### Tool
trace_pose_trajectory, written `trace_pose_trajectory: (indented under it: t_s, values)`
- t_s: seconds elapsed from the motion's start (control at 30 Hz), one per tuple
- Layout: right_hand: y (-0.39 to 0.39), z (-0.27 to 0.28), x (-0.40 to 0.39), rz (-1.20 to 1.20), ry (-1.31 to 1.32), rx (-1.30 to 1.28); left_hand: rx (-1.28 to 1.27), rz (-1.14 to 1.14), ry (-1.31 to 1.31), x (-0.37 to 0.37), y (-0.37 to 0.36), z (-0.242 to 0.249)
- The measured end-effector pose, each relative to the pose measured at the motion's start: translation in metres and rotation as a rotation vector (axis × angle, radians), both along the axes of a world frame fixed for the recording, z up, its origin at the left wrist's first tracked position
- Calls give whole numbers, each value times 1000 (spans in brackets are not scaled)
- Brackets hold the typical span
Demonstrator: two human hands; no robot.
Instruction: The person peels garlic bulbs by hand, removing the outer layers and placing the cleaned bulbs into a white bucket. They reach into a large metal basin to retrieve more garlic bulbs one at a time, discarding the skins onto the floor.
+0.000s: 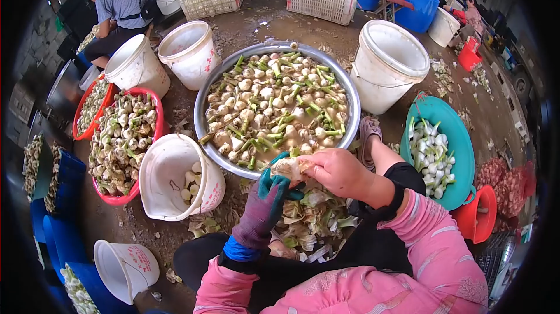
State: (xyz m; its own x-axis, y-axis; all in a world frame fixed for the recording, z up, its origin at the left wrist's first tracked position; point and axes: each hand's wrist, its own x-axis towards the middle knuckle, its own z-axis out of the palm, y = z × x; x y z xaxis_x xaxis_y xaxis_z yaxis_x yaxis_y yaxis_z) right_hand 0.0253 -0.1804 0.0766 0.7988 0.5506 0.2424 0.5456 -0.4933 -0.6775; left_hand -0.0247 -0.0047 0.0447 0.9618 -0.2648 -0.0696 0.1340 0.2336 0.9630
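Note:
My left hand [263, 200], in a purple and teal glove, is closed round a garlic bulb [287, 168] with brownish, loose outer skin. The bare fingers of my right hand [338, 173] pinch the skin on the bulb's right side. Both hands are just in front of the near rim of a large metal basin [200, 101]. Unpeeled garlic bulbs [248, 89] with cut green stems sit in its murky water. Beneath my hands lies a heap of peeled garlic skins [315, 220]. At my right, a teal basin [465, 153] holds white peeled garlic [433, 156] with stems.
Left are a white bucket [214, 188] with several bulbs and a red basin [157, 118] of garlic. More white buckets [379, 95] stand behind. A red container [487, 215] is at right. Crates [318, 8] stand at the back; a person [122, 8] bends at upper left.

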Motion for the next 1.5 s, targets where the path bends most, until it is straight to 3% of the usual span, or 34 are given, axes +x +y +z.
trace_pose_trajectory:
  t_s: [0.1, 0.17, 0.2, 0.27, 0.33, 0.4, 0.47, 0.6, 0.77, 0.87, 0.97, 1.03, 1.07, 1.13, 1.17, 1.2, 1.23, 1.33, 1.4, 1.5]
  values:
    - [3, -3, 5, 24, 55, 29, -6, 28, -51, 5, 2, -5]
    - [9, -12, 10, -150, 482, 396, 1, 45, -31, 8, 10, -10]
    - [7, -23, 18, -138, 492, 395, 12, 60, -20, 10, 17, -12]
    - [-2, -41, 38, 60, 25, 170, 72, 85, -25, 14, 25, -22]
    - [5, -46, 26, 31, 411, -385, 12, 115, -29, 18, 24, -30]
    - [9, -63, 20, -13, 186, -116, 48, 150, 12, 21, 20, -22]
    - [13, -37, 30, -14, 253, 109, 27, 179, 25, 22, 17, -23]
    - [11, -34, 29, -98, 390, 145, 43, 249, 6, 28, -1, -32]
    - [1, -37, 24, -132, 259, 213, 105, 246, -13, 21, -14, -23]
    - [-1, -29, 19, -186, 442, 109, 310, 273, -181, 17, -17, -23]
    - [-3, -40, 19, -228, 523, 322, -17, 129, 47, 19, -7, -12]
    - [-14, -72, 40, -278, 240, 26, -380, 21, 202, 19, 9, -31]
    - [-24, -83, 53, -184, 184, -419, -506, 23, 246, 19, 13, -30]
    - [-29, -81, 51, -47, 346, -861, -543, 63, 295, 22, 19, -20]
    - [-24, -80, 48, -37, 338, -865, -635, 14, 312, 23, 24, -20]
    - [-19, -80, 42, -133, 143, -473, -735, -28, 331, 21, 27, -21]
    - [-14, -79, 37, -216, -45, -76, -666, 45, 351, 21, 27, -20]
    - [-7, -31, 25, 20, 165, 50, -835, -63, 429, 24, 32, -30]
    - [-7, -29, 24, 10, 230, 37, -892, -98, 452, 26, 34, -32]
    - [-11, -30, 24, -63, 567, 95, -905, -242, 509, 29, 34, -32]
